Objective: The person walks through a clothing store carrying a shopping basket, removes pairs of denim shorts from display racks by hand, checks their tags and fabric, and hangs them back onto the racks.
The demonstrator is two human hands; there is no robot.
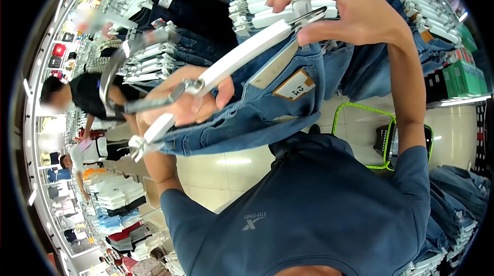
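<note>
A white clip hanger (247, 52) with a metal hook (107, 83) slants across the view, carrying blue denim jeans (242, 121). My left hand (188, 98) is closed around its middle near the hook; the hook and fingers are slightly blurred. At the upper end, my right hand (355, 8) curls thumb and fingers about the hanger's clip (302, 11). Below that clip hangs the jeans' waistband, with a brown-edged paper label (294, 84) on it. Another clip (141, 147) shows at the lower end, beside my left wrist.
Behind my hands are racks of jeans on white hangers (257, 3). A green-framed basket or cart (388, 137) stands on the tiled floor to the right. Two people, one in black (95, 93) and one in white (85, 152), are at the left near folded clothes (118, 188).
</note>
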